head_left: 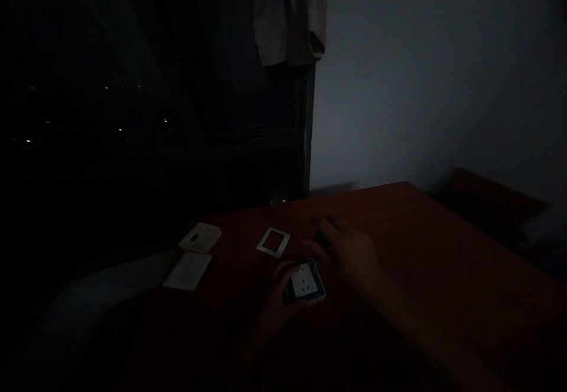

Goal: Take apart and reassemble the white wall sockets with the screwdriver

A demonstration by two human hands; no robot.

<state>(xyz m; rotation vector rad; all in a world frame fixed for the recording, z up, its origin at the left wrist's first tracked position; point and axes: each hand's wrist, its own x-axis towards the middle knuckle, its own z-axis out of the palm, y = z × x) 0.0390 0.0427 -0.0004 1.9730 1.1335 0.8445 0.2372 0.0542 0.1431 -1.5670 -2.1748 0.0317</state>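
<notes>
The room is very dim. My left hand (279, 297) grips a white wall socket module (305, 283) by its left side, just above the reddish-brown table (420, 250). My right hand (345, 250) is curled over the socket's far right corner, fingers closed around a small dark object that I cannot make out. A white square frame (273, 242) lies flat on the table just left of and beyond the hands.
Two white cover plates lie at the table's left edge: one with a slot (200, 237), one plain (188, 271). A pale cloth (290, 14) hangs by a dark window. A grey wall stands behind, and a dark piece of furniture (482, 203) at right.
</notes>
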